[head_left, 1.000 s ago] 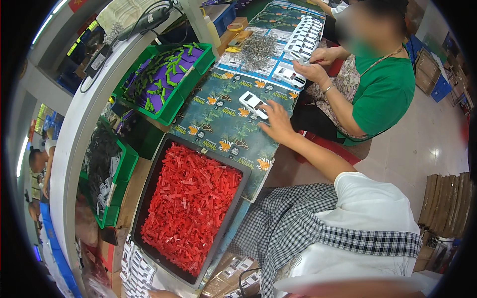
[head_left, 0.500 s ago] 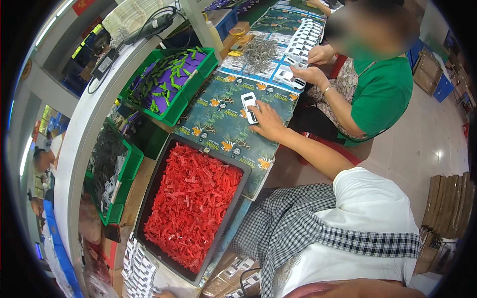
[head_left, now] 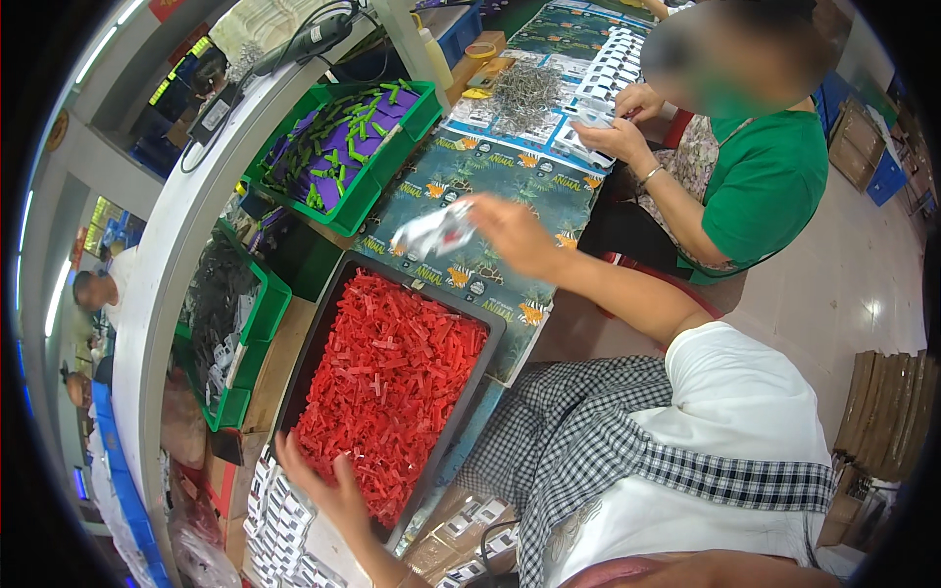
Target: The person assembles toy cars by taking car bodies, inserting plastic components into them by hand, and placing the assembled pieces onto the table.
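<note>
My right hand (head_left: pixel 517 235) is closed on a white toy car shell (head_left: pixel 431 231), raised over the patterned table cover. The shell is blurred and tilted, with a bit of red showing at it. My left hand (head_left: pixel 338 500) has its fingers spread over the near edge of a black bin (head_left: pixel 487 338) and holds nothing. Small red plastic parts (head_left: pixel 382 372) fill that bin. Rows of white toy car shells (head_left: pixel 279 524) lie beside my left hand.
Green bins hold purple and lime parts (head_left: pixel 343 147) and grey-black parts (head_left: pixel 221 323). A co-worker in a green top (head_left: pixel 769 186) handles a white piece across the table, near metal pins (head_left: pixel 526 93) and lined-up white shells (head_left: pixel 613 69). A white shelf post (head_left: pixel 137 294) rises at left.
The right hand has picked the white car shell up off the table cover and brought it left, toward the red parts. My left hand has risen into view, fingers spreading.
</note>
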### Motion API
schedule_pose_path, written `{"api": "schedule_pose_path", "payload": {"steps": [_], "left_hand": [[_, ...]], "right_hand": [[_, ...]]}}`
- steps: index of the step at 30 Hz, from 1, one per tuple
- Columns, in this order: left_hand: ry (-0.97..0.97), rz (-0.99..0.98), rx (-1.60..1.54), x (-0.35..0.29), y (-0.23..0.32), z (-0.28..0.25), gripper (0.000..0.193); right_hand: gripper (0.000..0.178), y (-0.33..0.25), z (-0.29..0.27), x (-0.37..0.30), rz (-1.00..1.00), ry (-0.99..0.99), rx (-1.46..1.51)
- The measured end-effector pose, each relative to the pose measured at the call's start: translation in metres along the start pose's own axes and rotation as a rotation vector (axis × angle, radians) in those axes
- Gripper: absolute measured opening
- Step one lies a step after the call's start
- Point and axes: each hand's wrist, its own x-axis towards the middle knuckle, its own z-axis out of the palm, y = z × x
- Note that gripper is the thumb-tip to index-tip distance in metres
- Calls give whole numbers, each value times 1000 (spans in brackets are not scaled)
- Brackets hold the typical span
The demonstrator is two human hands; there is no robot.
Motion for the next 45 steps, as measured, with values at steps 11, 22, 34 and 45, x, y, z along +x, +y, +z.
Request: {"api": "schedule_pose_path", "payload": {"steps": [11,22,34,45], "left_hand": [[-282,-342,-930,66,-52,112,28],[32,-768,-1247,74,-78,108,34],[-34,-719,-1058,72,-80,112,25],[7,-721,-1117,64,-73,127,32]], "right_hand": [[27,-34,153,11,-193,-617,-31],[12,-14,199,16,-617,-934,-614],[12,-39,223,19,-315,-697,-35],[17,-27,241,-14,-525,-689,-16]]}}
